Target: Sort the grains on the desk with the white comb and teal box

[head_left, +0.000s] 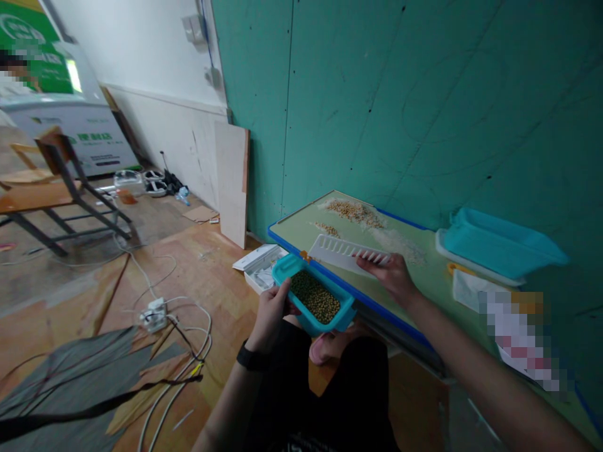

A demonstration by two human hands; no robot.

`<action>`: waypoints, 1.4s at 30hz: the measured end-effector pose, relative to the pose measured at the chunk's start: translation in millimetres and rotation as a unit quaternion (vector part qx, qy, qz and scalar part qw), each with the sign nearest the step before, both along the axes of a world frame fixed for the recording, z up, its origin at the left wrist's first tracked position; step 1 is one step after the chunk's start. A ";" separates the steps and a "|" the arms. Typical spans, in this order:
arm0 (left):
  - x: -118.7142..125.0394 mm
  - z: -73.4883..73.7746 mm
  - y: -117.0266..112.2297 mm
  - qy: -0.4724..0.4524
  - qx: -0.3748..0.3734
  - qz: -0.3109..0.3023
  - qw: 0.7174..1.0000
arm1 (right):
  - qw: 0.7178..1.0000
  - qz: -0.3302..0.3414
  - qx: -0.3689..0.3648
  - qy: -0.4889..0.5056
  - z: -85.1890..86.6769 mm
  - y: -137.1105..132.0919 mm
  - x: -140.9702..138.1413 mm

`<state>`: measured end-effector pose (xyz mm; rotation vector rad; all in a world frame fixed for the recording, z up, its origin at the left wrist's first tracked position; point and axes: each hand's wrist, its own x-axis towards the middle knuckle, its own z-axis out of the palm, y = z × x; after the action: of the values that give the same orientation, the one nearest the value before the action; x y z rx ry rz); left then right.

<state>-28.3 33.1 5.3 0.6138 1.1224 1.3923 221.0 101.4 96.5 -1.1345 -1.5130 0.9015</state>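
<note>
My left hand [272, 314] grips the near left side of a teal plastic container [282, 266], thumb on its rim, at the table's front edge. Dark green beans [304, 282] and yellowish soybeans [325, 306] lie in it, the green ones mostly toward the far end. A flat white plastic piece with a row of slots [336, 250] is pinched in my right hand [389, 275], low over the tabletop. Its left end is close to the container's far side. Beyond it, soybeans [353, 212] and pale grains [398, 243] are spread on the light green table [301, 221].
A larger teal bin [504, 242] stands on a white tray at the table's right. Near it lies a partly blurred packet [522, 345]. An open white box [259, 276] is left of the container. Cables and a power strip [154, 315] lie on the floor. A green wall borders the table.
</note>
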 end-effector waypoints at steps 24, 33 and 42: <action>4.5 -22.3 -12.6 -0.016 -0.008 -0.038 0.999 | 0.978 -0.142 0.036 0.149 -8.8 108.7 12.2; 2.9 -26.4 -14.4 -0.014 -0.009 -0.031 0.999 | 0.975 -0.149 -0.004 0.165 -9.3 109.0 16.1; 4.0 -21.8 -14.6 0.006 -0.006 -0.045 0.999 | 0.979 -0.123 -0.011 0.162 -8.6 105.1 10.3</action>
<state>-24.3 18.4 -16.5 0.6564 1.0997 1.3056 231.2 206.5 88.0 -1.1017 -1.0751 0.8833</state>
